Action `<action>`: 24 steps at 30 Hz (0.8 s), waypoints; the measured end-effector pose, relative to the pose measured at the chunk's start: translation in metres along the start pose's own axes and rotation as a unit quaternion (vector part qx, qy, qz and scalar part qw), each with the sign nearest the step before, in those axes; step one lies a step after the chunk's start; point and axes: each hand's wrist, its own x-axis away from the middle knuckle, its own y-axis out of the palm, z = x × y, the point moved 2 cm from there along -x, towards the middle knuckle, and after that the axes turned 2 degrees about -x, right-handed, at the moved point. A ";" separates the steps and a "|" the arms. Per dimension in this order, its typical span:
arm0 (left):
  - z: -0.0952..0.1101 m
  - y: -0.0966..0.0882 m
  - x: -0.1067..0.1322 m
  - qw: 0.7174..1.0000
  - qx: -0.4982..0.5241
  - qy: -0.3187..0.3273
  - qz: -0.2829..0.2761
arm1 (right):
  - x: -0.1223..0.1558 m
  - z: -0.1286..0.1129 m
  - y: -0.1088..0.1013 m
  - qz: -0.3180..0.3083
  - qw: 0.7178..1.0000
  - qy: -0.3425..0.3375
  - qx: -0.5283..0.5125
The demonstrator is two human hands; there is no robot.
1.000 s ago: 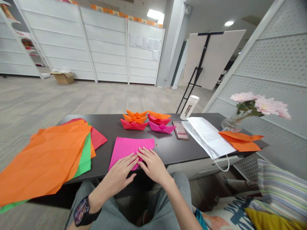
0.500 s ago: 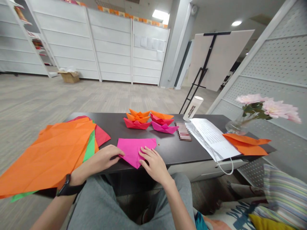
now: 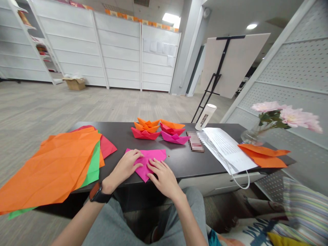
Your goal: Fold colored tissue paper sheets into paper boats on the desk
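Note:
A pink sheet of paper [image 3: 153, 156], folded to a point toward me, lies on the dark table [image 3: 123, 138] at its front edge. My left hand [image 3: 125, 166] rests on the sheet's left part, fingers bent and pressing down. My right hand [image 3: 162, 176] lies flat on the lower right part, fingers stretched out over the fold. A watch sits on my left wrist.
Several folded paper boats [image 3: 159, 131], orange, red and pink, stand behind the sheet. Large orange, green and red sheets [image 3: 53, 164] hang over the table's left end. To the right lie printed papers [image 3: 225, 145], an orange folded sheet [image 3: 263, 154], a white cylinder [image 3: 206, 117] and a vase of pink flowers [image 3: 279, 118].
My left hand moved from the sheet's left edge onto the paper, folding its left side inward. The right hand stayed on the lower right fold.

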 end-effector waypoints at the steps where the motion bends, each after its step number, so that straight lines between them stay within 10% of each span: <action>1: 0.002 0.000 0.004 1.000 -0.015 0.003 0.008 | 0.000 0.000 0.000 0.001 1.000 0.002 0.000; 24: 0.014 0.012 0.035 0.996 -0.069 0.040 -0.030 | -0.003 -0.002 0.013 0.039 0.997 0.047 0.039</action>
